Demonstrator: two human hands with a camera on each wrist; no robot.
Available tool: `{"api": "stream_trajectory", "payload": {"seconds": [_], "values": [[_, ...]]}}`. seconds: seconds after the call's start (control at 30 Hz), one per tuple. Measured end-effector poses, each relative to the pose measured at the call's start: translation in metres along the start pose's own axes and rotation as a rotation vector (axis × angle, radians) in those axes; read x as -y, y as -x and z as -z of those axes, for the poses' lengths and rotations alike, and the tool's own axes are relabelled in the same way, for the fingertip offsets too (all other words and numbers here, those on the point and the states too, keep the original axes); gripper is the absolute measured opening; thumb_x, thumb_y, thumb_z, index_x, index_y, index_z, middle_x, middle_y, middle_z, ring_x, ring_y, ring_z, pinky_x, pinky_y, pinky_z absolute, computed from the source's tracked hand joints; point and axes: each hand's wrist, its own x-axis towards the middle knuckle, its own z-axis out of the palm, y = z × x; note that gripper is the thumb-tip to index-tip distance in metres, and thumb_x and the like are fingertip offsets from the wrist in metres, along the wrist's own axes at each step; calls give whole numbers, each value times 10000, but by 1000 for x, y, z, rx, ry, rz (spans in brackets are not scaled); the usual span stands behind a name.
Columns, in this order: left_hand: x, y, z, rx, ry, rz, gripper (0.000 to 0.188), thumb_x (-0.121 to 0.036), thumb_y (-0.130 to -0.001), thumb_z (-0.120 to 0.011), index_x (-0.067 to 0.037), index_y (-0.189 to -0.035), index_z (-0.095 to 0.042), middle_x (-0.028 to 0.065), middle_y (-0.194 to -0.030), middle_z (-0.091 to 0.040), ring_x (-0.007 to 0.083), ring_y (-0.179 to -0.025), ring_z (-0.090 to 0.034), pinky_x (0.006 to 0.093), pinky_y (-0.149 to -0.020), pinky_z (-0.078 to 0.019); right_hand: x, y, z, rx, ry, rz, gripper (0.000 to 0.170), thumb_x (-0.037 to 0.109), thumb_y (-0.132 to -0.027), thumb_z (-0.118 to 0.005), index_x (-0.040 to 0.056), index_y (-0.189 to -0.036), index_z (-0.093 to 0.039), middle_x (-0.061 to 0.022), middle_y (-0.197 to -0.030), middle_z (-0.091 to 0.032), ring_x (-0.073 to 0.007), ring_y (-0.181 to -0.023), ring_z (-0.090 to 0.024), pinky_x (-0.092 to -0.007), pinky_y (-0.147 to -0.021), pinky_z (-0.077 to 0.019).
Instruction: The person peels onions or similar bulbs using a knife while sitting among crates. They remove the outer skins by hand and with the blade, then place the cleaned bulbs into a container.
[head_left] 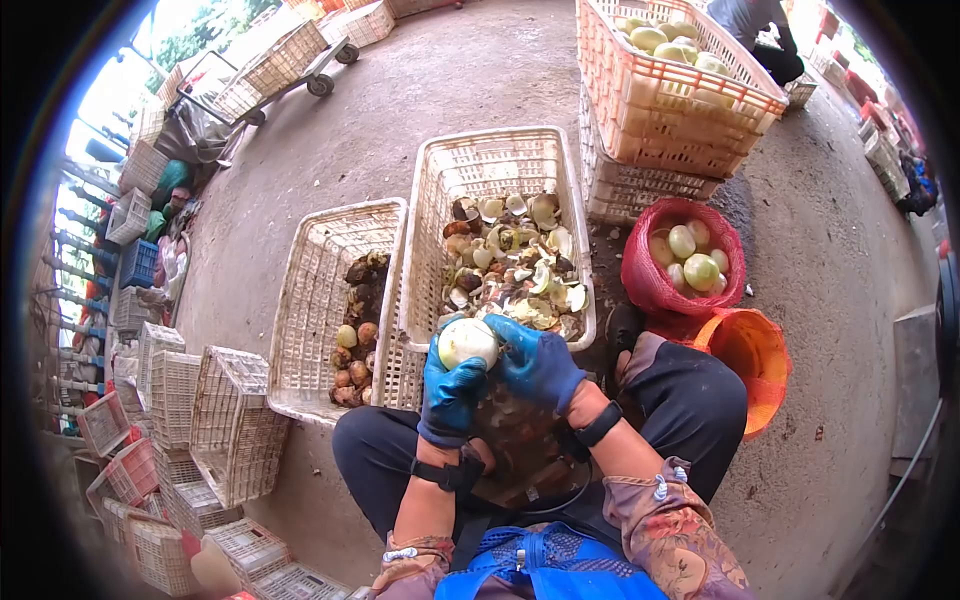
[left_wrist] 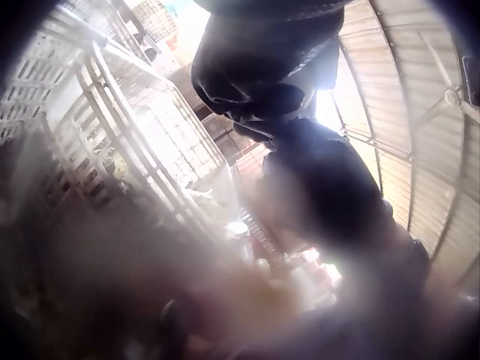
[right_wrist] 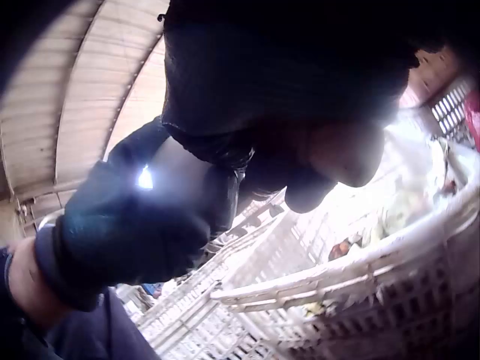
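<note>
In front of the knees, my gloved left hand [head_left: 448, 390] grips a pale peeled onion [head_left: 467, 343], its fingers curled round the lower left side. My right hand [head_left: 540, 362], in a blue glove too, is bent close against the onion's right side. I cannot tell what its curled fingers hold. Both gloves look dark against the light in the wrist views, with the left glove [right_wrist: 139, 217] wrapped round a rounded shape. Just beyond the hands stands a white crate [head_left: 490, 135] of onion peelings [head_left: 510, 255].
To the left, another crate [head_left: 300, 235] holds brown-skinned onions [head_left: 352, 375]. On the right, a red net bag [head_left: 640, 270] contains peeled onions [head_left: 682, 240], beside an orange bucket [head_left: 765, 365]. Stacked crates [head_left: 680, 110] rise behind it. More crates [head_left: 235, 425] and a cart [head_left: 285, 95] are at left.
</note>
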Motion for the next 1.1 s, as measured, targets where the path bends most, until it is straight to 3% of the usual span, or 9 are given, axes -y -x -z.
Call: {"api": "stream_trajectory", "payload": {"seconds": [0.07,0.17,0.27,0.47,0.67,0.77,0.87,1.1], "values": [[-5,3,5,40,-12,61,727,-125,-751,-778,-47,-1382,-425,84,-1181,-613,204,-1018,-629,291,-802,-549,5,0,9,42,163,79,510,205,-817,-624,103,-1310,-548,-194,-1087,-667,-342,-907,-676,-435,-733,-541],[-10,6,3,75,-112,24,701,-166,-759,-779,-39,-1363,-448,81,-1185,-610,197,-1014,-627,293,-803,-543,11,-2,20,122,396,145,511,230,-812,-630,96,-1296,-541,-166,-1012,-673,-331,-803,-674,-441,-640,-519],[-12,7,6,81,-17,82,752,-198,-727,-829,-27,-1349,-442,97,-1201,-606,215,-1057,-615,322,-904,-518,16,-5,29,169,504,260,506,235,-815,-621,64,-1283,-533,-152,-998,-665,-323,-745,-666,-441,-614,-507],[-23,16,10,112,-21,176,734,-230,-730,-823,3,-1334,-476,94,-1183,-624,216,-1091,-604,335,-939,-501,11,-2,30,270,551,329,536,225,-830,-596,28,-1319,-498,-149,-1014,-658,-310,-724,-663,-435,-584,-502],[-28,16,24,159,-94,256,619,-262,-751,-809,-12,-1257,-554,48,-1063,-671,129,-897,-646,225,-681,-533,17,-2,34,317,545,353,579,240,-840,-590,29,-1363,-461,-152,-1024,-658,-309,-731,-666,-440,-574,-501],[-29,18,26,139,-68,280,595,-277,-750,-809,-25,-1234,-571,30,-1018,-677,90,-801,-640,179,-547,-478,24,-1,38,296,569,382,562,233,-845,-585,47,-1363,-467,-147,-1012,-658,-303,-724,-667,-437,-566,-502],[-29,17,26,130,-119,277,555,-252,-752,-799,-31,-1213,-583,35,-1012,-676,95,-810,-643,180,-535,-470,20,-1,38,333,655,408,511,214,-866,-558,92,-1357,-483,-122,-948,-665,-297,-693,-666,-433,-547,-502],[-31,22,19,61,-325,172,423,-170,-751,-765,-28,-1119,-610,10,-841,-664,52,-576,-540,191,-466,-393,13,2,22,388,723,363,429,191,-876,-541,160,-1304,-527,-86,-832,-670,-289,-650,-664,-423,-525,-499]]}}
